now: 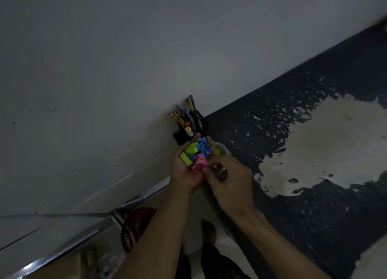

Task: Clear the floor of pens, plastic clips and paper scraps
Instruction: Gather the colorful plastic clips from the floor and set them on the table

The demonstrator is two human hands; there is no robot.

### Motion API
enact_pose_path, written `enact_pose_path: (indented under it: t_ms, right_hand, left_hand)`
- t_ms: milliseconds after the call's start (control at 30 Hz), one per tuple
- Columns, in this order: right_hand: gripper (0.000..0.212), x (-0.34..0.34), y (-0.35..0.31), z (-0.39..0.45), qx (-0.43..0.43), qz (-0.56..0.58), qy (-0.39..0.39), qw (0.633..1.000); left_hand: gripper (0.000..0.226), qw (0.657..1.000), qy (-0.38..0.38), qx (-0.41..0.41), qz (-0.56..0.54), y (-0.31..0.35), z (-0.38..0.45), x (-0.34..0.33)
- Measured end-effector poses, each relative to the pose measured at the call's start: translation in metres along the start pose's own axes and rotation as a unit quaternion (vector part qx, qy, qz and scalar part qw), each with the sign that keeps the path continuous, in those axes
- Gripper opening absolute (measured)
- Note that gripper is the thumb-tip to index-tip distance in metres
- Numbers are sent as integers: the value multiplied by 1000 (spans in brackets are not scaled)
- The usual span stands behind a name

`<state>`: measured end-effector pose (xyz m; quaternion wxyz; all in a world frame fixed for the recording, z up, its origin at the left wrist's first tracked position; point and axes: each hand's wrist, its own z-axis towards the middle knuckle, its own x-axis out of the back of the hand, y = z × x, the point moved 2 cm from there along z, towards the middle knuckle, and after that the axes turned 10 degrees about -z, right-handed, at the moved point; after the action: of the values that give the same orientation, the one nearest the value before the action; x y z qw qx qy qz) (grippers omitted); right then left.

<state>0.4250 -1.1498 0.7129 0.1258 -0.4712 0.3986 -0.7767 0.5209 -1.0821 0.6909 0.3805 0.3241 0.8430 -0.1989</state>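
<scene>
My left hand is cupped palm up and holds a small pile: green plastic clips, a crumpled blue paper scrap and a crumpled pink paper scrap. My right hand is beside it, fingertips pinching at the pink scrap. Just beyond the hands a black pen holder full of pens and pencils stands against the wall. A small clear cup with green pieces inside sits behind my fingers, partly hidden.
The holder and cup stand on a dark worn tabletop with large patches of peeled surface. A pale wall fills the left. Below are a red mesh basket, a metal rail and my bare foot on light floor tiles.
</scene>
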Motion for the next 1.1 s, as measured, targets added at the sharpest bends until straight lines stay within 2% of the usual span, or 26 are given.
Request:
enact_pose_path:
  t_ms: [133,267,367,567,733,867,967,1033,1100]
  right_hand:
    - [10,8,-2,0,7,27,38,999]
    - [11,10,21,16,-81,39,98,991]
    - [12,-8,51,27,-136,1,80,988]
    - [11,-26,74,27,-70,-56,40,995]
    - [26,-12,36,18,-42,63,73,994]
    - [49,-26,12,19,-57,128,7,990]
    - [70,-41,15,27,-99,108,-26,989]
    - [74,-45,23,29,-109,107,-11,988]
    - [67,-45,31,29,-115,149,22,982]
  left_hand:
    - [31,999,20,0,-35,5,2,7]
    - [33,999,25,-22,-27,14,0,17]
    - [34,998,18,-32,-48,17,0,22]
    - [28,998,32,-41,-28,17,4,26]
    - [24,995,57,-83,1,10,9,25]
    - [28,994,58,-89,-2,1,12,19]
    - [25,989,53,-129,45,-4,13,12]
    - [23,984,63,-152,64,-8,14,5]
    - [21,980,77,-167,69,-10,19,3]
